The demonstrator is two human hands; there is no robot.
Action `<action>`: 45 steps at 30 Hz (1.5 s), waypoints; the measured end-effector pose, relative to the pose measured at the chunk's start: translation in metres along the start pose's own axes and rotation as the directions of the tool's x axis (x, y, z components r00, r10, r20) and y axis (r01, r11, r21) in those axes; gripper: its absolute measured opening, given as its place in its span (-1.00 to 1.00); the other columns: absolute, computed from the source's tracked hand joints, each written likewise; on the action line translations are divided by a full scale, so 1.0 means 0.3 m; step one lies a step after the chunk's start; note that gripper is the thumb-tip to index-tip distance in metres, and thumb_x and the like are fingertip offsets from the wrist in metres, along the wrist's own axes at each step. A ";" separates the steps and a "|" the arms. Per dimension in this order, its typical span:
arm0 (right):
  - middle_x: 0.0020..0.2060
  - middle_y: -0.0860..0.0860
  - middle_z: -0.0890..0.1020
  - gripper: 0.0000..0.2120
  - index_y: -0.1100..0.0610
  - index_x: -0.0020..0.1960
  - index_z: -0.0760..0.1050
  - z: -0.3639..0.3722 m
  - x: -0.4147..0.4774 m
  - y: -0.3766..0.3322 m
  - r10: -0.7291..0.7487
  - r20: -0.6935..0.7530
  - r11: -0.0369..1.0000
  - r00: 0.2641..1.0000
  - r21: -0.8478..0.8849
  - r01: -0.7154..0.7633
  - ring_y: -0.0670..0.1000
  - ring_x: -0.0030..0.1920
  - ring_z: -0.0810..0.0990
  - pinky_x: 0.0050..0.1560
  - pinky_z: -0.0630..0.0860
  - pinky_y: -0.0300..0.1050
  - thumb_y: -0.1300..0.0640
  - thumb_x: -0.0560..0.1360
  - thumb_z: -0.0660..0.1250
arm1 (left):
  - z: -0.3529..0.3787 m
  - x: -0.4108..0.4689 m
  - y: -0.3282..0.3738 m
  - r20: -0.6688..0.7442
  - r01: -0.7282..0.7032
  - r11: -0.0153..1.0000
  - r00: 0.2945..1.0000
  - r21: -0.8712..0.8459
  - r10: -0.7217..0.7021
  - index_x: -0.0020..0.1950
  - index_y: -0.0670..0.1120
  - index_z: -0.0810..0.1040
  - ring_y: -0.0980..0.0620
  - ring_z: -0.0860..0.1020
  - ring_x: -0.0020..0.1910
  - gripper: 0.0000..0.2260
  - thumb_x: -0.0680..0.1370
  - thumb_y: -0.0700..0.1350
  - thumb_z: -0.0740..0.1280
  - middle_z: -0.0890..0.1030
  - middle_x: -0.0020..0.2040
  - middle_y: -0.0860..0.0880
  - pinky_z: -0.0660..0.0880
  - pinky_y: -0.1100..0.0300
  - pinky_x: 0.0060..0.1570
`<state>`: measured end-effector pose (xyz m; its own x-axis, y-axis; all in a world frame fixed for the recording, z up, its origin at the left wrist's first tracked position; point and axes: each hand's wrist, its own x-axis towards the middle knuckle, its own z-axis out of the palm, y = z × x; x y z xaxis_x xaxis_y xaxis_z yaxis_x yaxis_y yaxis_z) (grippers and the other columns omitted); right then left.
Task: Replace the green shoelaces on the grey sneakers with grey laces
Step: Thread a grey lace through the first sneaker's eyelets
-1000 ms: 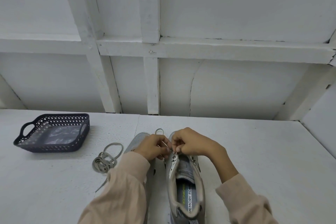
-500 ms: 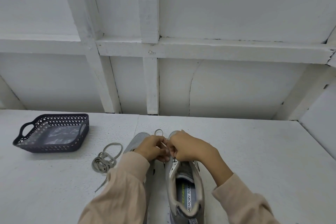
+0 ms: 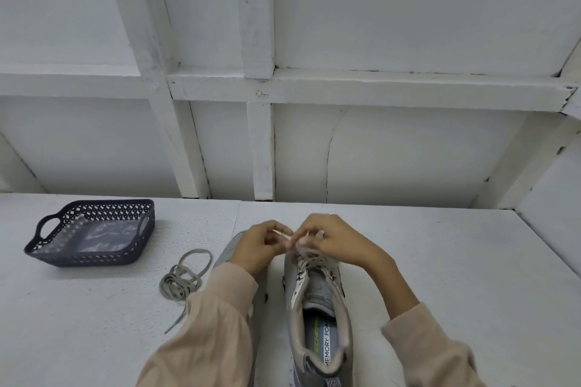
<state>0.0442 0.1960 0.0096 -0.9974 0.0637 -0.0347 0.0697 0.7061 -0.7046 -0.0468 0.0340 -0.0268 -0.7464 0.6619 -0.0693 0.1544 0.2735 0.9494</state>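
Note:
Two grey sneakers stand side by side, toes pointing away from me. The right sneaker (image 3: 319, 302) is open, its insole showing, with a grey lace (image 3: 306, 256) threaded through its front eyelets. The left sneaker (image 3: 231, 248) is mostly hidden under my left forearm. My left hand (image 3: 259, 245) and my right hand (image 3: 333, 239) meet above the right sneaker's front, each pinching a part of the grey lace. A second grey lace (image 3: 182, 276) lies loosely bundled on the table to the left of the sneakers. No green lace is visible.
A dark perforated plastic basket (image 3: 63, 256) with handles sits at the far left of the white table (image 3: 440, 276). A white panelled wall with beams rises behind the table, and a white side wall closes off the right.
Both hands have moved slightly away from me toward the toe of the right sneaker. The lace loop that stood beyond the fingers is now hidden. More of the lacing behind the hands shows.

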 end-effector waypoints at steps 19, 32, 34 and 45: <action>-0.18 0.19 0.64 -0.87 0.30 0.01 0.47 -0.016 -0.062 0.085 0.122 -0.338 0.368 0.933 0.889 0.274 0.11 -0.19 0.63 -0.16 0.58 -0.10 0.25 0.51 0.27 | 0.071 -0.012 0.044 -0.048 -0.126 0.990 0.990 0.066 0.129 -0.13 0.07 0.55 0.08 0.52 -0.03 -0.78 0.37 -0.16 0.53 0.57 -0.02 0.04 0.41 0.32 -0.12; -0.28 0.01 0.69 -0.89 0.07 -0.17 0.67 -0.015 -0.139 0.197 0.060 -0.038 0.952 0.997 0.302 -0.046 -0.11 -0.27 0.60 -0.14 0.55 -0.20 0.27 0.43 0.48 | 0.119 -0.050 0.047 0.083 -0.175 0.730 0.984 0.661 0.160 -0.36 0.15 0.50 0.13 0.34 0.24 -0.83 0.35 0.10 0.45 0.45 0.22 0.24 0.24 0.14 0.16; -0.24 -0.01 0.70 -0.83 0.04 -0.16 0.68 -0.014 -0.140 0.193 0.055 -0.013 0.964 0.998 0.261 -0.050 -0.13 -0.24 0.61 -0.12 0.55 -0.23 0.30 0.45 0.44 | 0.123 -0.051 0.054 0.094 -0.172 0.713 0.985 0.679 0.147 -0.25 0.14 0.59 0.12 0.29 0.31 -0.90 0.37 0.12 0.43 0.41 0.29 0.23 0.20 0.12 0.19; -0.26 -0.06 0.68 -0.71 -0.08 -0.25 0.60 -0.036 -0.138 0.142 0.107 0.066 0.993 0.992 0.043 -0.109 -0.10 -0.20 0.59 -0.08 0.53 -0.17 0.30 0.47 0.38 | 0.153 -0.035 0.057 0.135 -0.108 0.708 0.991 0.698 0.017 -0.03 0.14 0.67 0.08 0.25 0.38 -0.81 0.41 0.14 0.43 0.35 0.40 0.19 0.15 0.08 0.28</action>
<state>0.0887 0.2311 -0.0112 -0.9834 0.0923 -0.1560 0.1775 0.6642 -0.7262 -0.0066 0.0638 -0.0238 -0.6490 0.7550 -0.0935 0.6416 0.6093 0.4660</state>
